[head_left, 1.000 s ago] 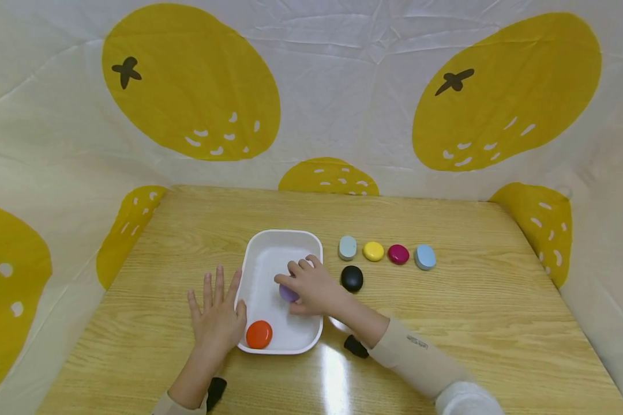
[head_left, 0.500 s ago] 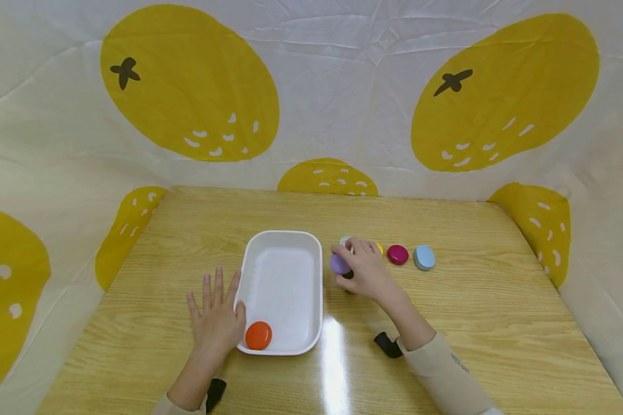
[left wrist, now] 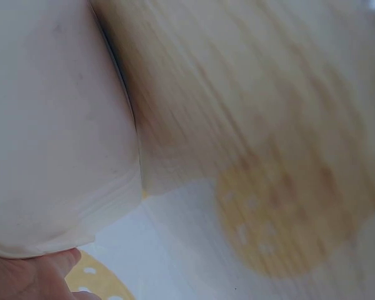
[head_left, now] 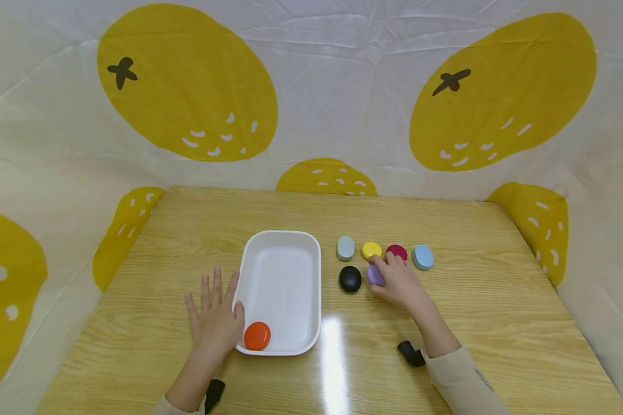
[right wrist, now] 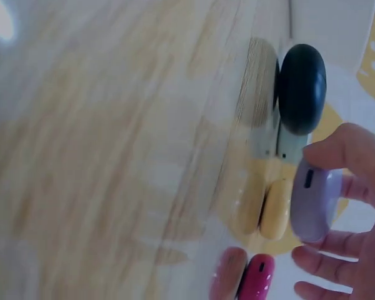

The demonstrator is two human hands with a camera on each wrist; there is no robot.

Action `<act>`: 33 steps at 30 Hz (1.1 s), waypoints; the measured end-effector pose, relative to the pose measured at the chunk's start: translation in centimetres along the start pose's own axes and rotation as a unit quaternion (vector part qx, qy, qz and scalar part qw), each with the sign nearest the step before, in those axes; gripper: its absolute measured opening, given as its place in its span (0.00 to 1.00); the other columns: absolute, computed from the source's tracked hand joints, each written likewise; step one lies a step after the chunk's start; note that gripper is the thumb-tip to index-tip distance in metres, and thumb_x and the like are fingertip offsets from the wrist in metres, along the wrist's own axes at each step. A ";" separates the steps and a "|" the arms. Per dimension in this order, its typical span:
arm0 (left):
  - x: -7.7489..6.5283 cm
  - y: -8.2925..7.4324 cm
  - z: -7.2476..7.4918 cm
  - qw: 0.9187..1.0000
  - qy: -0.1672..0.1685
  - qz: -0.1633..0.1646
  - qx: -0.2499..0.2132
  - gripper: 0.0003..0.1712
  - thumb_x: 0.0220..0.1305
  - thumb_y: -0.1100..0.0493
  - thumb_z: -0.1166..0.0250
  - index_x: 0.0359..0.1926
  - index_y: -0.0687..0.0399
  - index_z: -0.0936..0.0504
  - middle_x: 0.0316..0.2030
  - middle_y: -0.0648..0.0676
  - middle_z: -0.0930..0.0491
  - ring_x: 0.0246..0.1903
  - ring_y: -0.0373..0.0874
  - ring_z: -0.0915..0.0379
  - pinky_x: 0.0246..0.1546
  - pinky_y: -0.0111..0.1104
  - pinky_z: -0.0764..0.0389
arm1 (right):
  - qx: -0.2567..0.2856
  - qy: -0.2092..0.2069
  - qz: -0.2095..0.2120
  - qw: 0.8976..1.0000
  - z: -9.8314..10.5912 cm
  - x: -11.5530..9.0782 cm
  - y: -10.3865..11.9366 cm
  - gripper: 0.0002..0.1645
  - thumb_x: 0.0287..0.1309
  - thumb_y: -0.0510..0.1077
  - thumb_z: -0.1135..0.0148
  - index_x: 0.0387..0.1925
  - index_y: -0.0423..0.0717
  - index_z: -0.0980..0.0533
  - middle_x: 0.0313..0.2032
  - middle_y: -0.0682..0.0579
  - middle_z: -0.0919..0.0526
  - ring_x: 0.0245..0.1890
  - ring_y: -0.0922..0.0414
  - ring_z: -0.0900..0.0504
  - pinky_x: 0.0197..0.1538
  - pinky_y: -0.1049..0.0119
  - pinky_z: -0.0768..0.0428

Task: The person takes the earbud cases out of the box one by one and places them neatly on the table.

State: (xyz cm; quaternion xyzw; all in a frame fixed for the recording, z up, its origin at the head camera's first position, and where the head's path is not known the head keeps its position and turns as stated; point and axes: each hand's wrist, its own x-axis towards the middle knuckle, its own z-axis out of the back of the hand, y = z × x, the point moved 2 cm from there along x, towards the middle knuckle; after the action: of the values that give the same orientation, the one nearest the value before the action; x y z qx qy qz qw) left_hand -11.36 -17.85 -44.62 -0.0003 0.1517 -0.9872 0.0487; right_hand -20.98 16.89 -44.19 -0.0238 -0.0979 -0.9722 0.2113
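Note:
My right hand (head_left: 398, 282) pinches a purple pebble-shaped piece (head_left: 376, 275) between thumb and fingers. In the right wrist view the purple piece (right wrist: 314, 201) shows a small dark slot in its side; whether it touches the table I cannot tell. Left of it sits a rounded black piece (head_left: 350, 279). Behind stand a yellow piece (head_left: 371, 250) and a magenta piece (head_left: 397, 252), the magenta one partly hidden by my fingers. My left hand (head_left: 215, 320) lies with fingers spread beside a white tray (head_left: 318, 300), its thumb at the left rim. An orange-red round piece (head_left: 257, 336) lies in the tray's near left corner.
A grey-green piece (head_left: 345, 248) and a light blue piece (head_left: 423, 257) stand at the two ends of the back row. All rests on a wooden table (head_left: 446, 311). A white cloth (head_left: 342, 104) with yellow fruit prints hangs behind the table and at its sides.
My right hand has carried the purple piece out of the tray and rightwards, past the black piece. My left hand and the orange-red piece have stayed put.

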 end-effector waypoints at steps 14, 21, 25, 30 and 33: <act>0.0 0.0 0.0 1.000 0.017 0.003 0.007 0.33 0.67 0.51 0.58 0.71 0.48 0.53 0.70 0.63 0.66 0.68 0.59 0.78 0.60 0.60 0.76 | 0.014 0.088 -0.022 0.996 -1.1 0.1 0.0 0.30 0.50 0.49 0.35 0.54 0.45 0.31 0.48 0.37 0.28 0.43 0.43 0.27 0.48 0.43 0.31; 0.0 -0.1 0.0 1.000 0.015 0.004 0.010 0.33 0.66 0.52 0.57 0.71 0.47 0.53 0.70 0.62 0.65 0.68 0.59 0.77 0.61 0.60 0.76 | 0.028 0.087 -0.021 0.996 -1.0 0.0 0.0 0.31 0.50 0.49 0.36 0.56 0.46 0.31 0.48 0.37 0.28 0.43 0.43 0.28 0.47 0.44 0.32; 0.0 -0.1 0.1 1.000 0.017 0.002 0.007 0.33 0.66 0.52 0.57 0.71 0.48 0.53 0.70 0.63 0.66 0.68 0.59 0.78 0.60 0.60 0.77 | 0.044 0.079 -0.034 0.995 0.1 0.0 0.0 0.33 0.50 0.50 0.35 0.58 0.46 0.32 0.49 0.37 0.29 0.44 0.43 0.28 0.47 0.44 0.30; 0.0 -0.1 0.1 1.000 0.016 0.002 0.004 0.33 0.66 0.52 0.57 0.71 0.48 0.53 0.70 0.63 0.66 0.68 0.59 0.77 0.61 0.60 0.76 | 0.043 0.026 -0.011 0.999 2.2 0.6 1.1 0.31 0.51 0.48 0.37 0.57 0.46 0.32 0.49 0.39 0.28 0.45 0.43 0.26 0.47 0.43 0.29; 0.0 0.0 0.1 1.000 0.016 0.002 0.004 0.33 0.67 0.52 0.57 0.71 0.49 0.53 0.70 0.63 0.66 0.68 0.59 0.78 0.61 0.59 0.76 | 0.043 -0.004 0.031 0.999 3.2 1.1 2.8 0.30 0.52 0.47 0.38 0.57 0.47 0.31 0.48 0.41 0.26 0.45 0.44 0.25 0.45 0.46 0.26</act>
State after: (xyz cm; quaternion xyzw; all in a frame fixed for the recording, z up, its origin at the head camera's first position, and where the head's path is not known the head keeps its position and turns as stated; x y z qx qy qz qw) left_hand -11.40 -17.86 -44.55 0.0164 0.1487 -0.9876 0.0485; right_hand -20.78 14.56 -40.49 -0.0219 -0.1401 -0.9600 0.2415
